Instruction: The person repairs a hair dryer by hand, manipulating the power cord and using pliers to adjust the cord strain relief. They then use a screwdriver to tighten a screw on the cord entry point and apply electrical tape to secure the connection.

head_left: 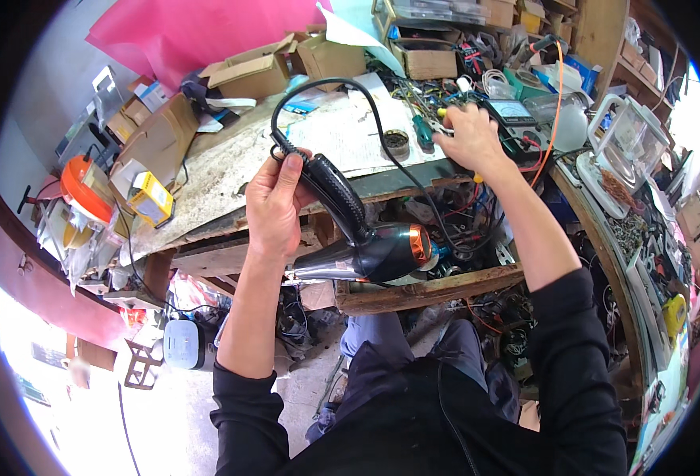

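My left hand (pixel 275 202) is closed around the cord end of a black hair dryer (pixel 386 252), thumb on top. The dryer hangs with its handle slanting down to the right, over the bench's front edge; its rear has an orange-copper ring. Its black cord (pixel 375 119) loops up and over to the right, then falls below the bench top. My right hand (pixel 473 136) reaches over the tools at the back right, fingers bent and apart. Close to its thumb lies a green-handled screwdriver (pixel 422 131). A yellow handle (pixel 443 113) shows by its fingers, partly hidden.
A small round tin (pixel 395 143) stands on paper sheets on the workbench (pixel 215 178). Right of my hand is an analog meter (pixel 511 111) with red leads; an orange cord (pixel 557 119) hangs beyond. Cardboard boxes (pixel 255 75) line the back. An open drawer (pixel 437 289) juts toward my lap.
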Motion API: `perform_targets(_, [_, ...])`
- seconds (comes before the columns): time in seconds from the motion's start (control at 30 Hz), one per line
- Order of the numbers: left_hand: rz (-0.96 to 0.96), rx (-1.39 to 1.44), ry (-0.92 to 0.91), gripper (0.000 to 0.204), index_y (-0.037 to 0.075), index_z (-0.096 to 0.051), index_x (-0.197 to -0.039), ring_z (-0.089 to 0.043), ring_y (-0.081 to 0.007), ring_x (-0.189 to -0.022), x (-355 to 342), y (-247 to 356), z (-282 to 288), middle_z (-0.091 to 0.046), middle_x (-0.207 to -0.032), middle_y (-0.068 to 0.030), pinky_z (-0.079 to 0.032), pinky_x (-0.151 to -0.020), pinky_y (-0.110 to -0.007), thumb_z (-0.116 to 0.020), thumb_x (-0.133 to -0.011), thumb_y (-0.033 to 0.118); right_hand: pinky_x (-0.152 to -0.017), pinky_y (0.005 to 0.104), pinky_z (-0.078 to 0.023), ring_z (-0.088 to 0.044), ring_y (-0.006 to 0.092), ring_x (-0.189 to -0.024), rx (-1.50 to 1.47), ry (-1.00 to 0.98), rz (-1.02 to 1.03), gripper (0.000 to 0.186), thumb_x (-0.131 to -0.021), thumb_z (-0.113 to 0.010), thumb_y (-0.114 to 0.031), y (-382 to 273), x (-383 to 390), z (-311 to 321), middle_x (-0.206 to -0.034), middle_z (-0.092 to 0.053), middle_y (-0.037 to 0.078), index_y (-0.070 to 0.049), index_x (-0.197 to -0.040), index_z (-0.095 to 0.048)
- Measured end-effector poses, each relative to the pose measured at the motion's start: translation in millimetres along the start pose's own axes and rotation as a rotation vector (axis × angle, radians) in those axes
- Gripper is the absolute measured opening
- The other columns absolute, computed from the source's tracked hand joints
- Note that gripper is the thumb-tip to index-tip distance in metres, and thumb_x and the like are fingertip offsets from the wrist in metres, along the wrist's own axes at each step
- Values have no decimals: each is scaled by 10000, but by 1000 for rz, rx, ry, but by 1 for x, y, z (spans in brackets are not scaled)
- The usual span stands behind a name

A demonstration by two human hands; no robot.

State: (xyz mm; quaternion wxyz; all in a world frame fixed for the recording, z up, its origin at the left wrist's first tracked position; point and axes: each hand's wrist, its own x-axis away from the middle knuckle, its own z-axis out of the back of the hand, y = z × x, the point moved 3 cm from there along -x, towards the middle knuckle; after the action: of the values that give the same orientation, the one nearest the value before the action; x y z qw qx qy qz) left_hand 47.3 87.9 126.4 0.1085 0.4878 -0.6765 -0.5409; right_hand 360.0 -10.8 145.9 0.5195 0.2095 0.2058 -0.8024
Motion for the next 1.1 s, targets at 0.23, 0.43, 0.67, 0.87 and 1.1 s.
perform_targets(0.23, [-136, -17, 49, 233, 0, -676, -1133, -728, -182, -856, -5, 45, -33, -724, -987, -83, -631, -781, -375, -637, -1063, 219, -786, 440, -539, -698, 379, -851, -863, -338, 231, 556, -862, -775, -443, -127, 48, 98, -893, -705, 242, 78, -1021, -661])
perform_targets(0.43, [-144, 111, 122, 236, -3, -638, -1159, -732, -216, -900, 9, 34, -55, -716, -1023, -97, -626, -825, -413, -607, -1078, 217, -874, 484, -536, -680, 469, -982, -599, -445, 434, 500, -780, -838, -306, -129, 39, 107, -988, -690, 298, 84, -1013, -629])
perform_targets(0.67, [-181, 475, 202, 184, 31, -592, -1191, -727, -248, -1018, 46, -30, -75, -708, -1119, -94, -599, -967, -478, -574, -1091, 184, -855, 458, -566, -712, 390, -1002, -183, -601, 583, 442, -705, -855, -233, -112, 30, 121, -983, -725, 221, 33, -1013, -683])
perform_targets(0.87, [-53, 494, 115, 190, 32, -647, -1205, -717, -272, -1121, 72, -55, -60, -730, -1159, -126, -582, -1029, -500, -601, -1051, 133, -864, 496, -533, -683, 420, -1001, -26, -752, 659, 396, -723, -844, -175, -107, 37, 107, -945, -701, 216, 15, -1007, -643])
perform_targets(1.1, [206, 493, 171, 243, 11, -647, -1248, -731, -327, -1095, 104, -90, -51, -729, -1159, -164, -604, -1003, -479, -605, -1029, 108, -830, 513, -556, -700, 432, -943, 114, -850, 729, 412, -737, -816, -169, -102, 54, 80, -915, -712, 219, 8, -1062, -634])
